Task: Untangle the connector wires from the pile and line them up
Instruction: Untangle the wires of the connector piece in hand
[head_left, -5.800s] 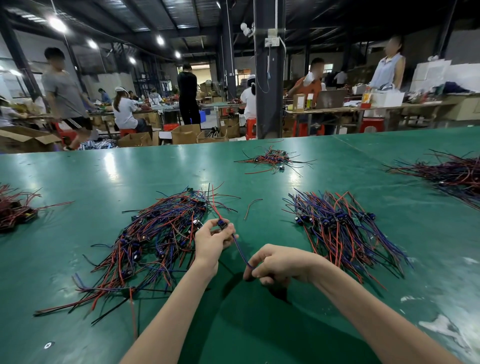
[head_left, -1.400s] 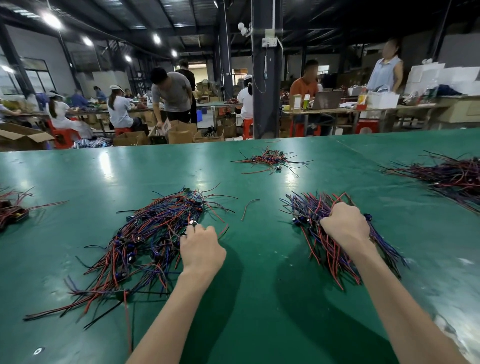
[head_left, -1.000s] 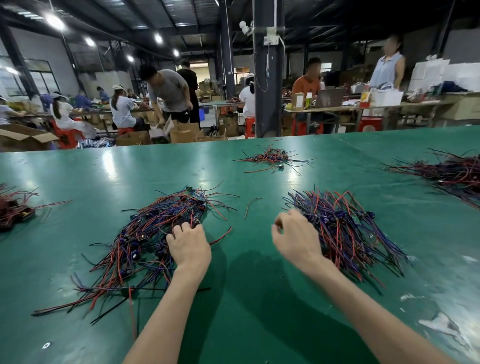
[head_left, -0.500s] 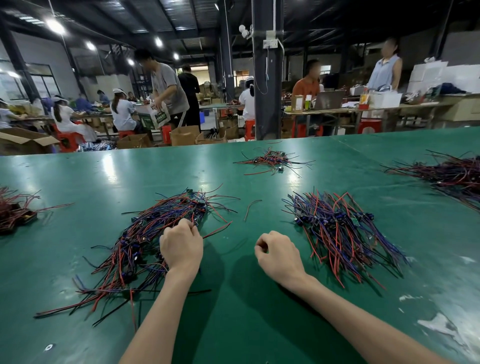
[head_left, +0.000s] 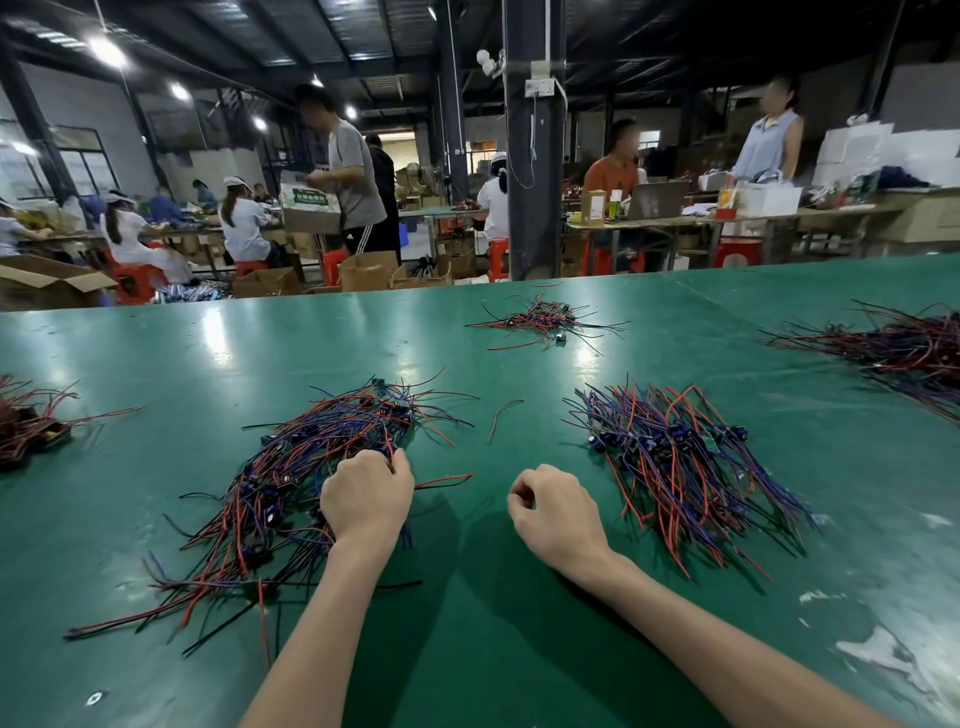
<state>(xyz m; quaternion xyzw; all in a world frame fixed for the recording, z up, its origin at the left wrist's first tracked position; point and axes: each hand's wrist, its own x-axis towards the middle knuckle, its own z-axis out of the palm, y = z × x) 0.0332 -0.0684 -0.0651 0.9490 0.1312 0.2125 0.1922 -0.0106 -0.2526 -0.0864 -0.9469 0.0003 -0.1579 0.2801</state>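
Tangled red-blue connector wires (head_left: 291, 483) — left hand (head_left: 366, 501) is pinching one strand in its grip, right hand (head_left: 553, 512) is idling curled, empty; probably needing a gentle pull free.

No legible text; white characters on the green label (head_left: 311, 198) of a carried box (head_left: 310, 222) too blurred.

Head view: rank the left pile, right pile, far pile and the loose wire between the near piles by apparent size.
1. Left pile
2. Right pile
3. Far pile, though its distance from the camera may shrink it
4. Loose wire
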